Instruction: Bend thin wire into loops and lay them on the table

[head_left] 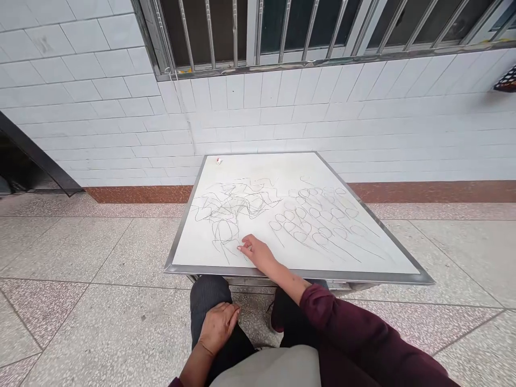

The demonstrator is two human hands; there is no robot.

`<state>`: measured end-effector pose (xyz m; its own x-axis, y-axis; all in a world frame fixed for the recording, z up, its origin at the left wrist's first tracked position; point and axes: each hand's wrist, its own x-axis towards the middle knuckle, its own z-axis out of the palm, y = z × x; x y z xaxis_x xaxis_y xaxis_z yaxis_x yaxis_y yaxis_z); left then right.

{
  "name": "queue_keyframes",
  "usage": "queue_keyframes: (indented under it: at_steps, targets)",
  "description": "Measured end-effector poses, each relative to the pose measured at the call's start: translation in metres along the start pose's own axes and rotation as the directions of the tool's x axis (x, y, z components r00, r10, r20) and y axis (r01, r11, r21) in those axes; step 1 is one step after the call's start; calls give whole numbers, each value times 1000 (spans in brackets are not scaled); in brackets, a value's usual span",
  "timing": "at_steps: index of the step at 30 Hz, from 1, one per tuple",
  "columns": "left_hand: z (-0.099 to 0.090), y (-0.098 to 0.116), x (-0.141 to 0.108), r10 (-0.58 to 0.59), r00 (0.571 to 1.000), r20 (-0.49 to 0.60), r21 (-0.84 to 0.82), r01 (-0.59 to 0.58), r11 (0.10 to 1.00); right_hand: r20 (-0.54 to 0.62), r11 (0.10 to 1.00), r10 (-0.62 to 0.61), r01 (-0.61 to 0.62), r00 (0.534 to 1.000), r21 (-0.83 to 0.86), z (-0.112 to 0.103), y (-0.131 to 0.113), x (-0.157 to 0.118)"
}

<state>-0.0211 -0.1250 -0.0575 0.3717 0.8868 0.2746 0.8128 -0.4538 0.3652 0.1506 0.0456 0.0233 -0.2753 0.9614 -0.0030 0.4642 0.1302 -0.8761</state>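
Note:
A white board (298, 169) with a grey metal frame lies flat in front of my knees, covered in thin dark scribbles and drawn loops. Over its near edge, left of the middle, my right hand (258, 253) has its thumb and fingertips drawn together in a pinch. Whatever might be between them is too small to make out. The scribbled oval (226, 231) is just left of those fingertips. On my left thigh, my left hand (220, 323) rests loosely closed, with no object showing in it.
A small red and white object (219, 160) sits at the board's far left corner. Behind the board stands a white tiled wall (258, 129) with a barred window (286, 32) above. A speckled stone floor (100, 322) surrounds the board. A dark opening (24, 166) is at the left.

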Motion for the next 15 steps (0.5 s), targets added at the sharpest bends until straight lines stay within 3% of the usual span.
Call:
queue_keyframes:
  at_steps: [5,15]
  targets:
    - [1,-3,-3,3,999,-33,2,-3,1000,9,998,54,-54,999,37,10,-2,16]
    - [-1,-7,-7,18,998,-67,-2,-18,1000,-69,970,50,-32,996,240,1,0,1]
